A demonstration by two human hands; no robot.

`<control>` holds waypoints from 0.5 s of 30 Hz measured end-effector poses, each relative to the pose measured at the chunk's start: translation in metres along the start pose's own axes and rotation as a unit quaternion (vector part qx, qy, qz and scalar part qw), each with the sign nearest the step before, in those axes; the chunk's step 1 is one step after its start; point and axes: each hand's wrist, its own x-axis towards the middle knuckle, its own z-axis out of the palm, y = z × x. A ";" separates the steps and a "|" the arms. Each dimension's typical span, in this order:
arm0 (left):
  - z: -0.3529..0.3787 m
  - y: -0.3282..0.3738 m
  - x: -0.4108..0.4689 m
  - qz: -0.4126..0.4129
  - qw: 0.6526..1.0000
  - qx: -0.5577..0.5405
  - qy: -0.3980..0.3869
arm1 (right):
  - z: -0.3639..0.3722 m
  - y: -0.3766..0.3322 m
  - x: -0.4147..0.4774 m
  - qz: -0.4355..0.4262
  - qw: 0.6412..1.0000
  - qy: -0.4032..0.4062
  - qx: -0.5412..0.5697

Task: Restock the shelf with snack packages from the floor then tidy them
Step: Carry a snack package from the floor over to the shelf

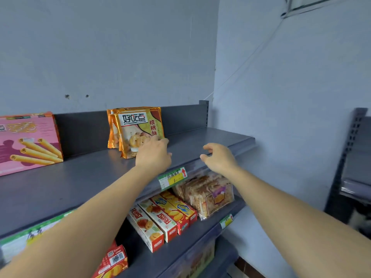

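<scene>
Orange cookie bags (pixel 138 125) stand upright in a short stack on the top grey shelf (pixel 210 141), against its back panel. My left hand (pixel 153 155) reaches over the shelf, and its fingertips touch the lower right corner of the front bag. To the right, my right hand (pixel 218 157) hovers above the shelf's front edge with loosely curled fingers and holds nothing. A pink box of wafer rolls (pixel 28 141) leans on the back panel at the far left of the same shelf.
On the shelf below lie red-and-white biscuit boxes (pixel 160 219) and a clear bag of cakes (pixel 208 193). A green-yellow price tag (pixel 173 178) hangs on the top shelf's front rail. A blue wall (pixel 291 97) closes the right side, with another dark rack (pixel 353 157) beyond.
</scene>
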 end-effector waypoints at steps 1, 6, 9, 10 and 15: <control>0.002 0.009 -0.006 0.023 1.000 -0.003 -0.009 | -0.006 0.006 -0.011 0.008 1.000 0.005 -0.017; 0.013 0.059 -0.039 0.111 0.992 -0.035 -0.042 | -0.037 0.038 -0.071 0.059 0.993 0.017 -0.096; 0.021 0.090 -0.060 0.152 0.985 -0.047 -0.063 | -0.058 0.061 -0.110 0.088 0.986 0.010 -0.141; 0.023 0.101 -0.068 0.164 0.982 -0.051 -0.073 | -0.066 0.068 -0.123 0.099 0.983 0.008 -0.155; 0.030 0.156 -0.111 0.234 0.963 -0.062 -0.118 | -0.102 0.105 -0.199 0.159 0.968 0.004 -0.194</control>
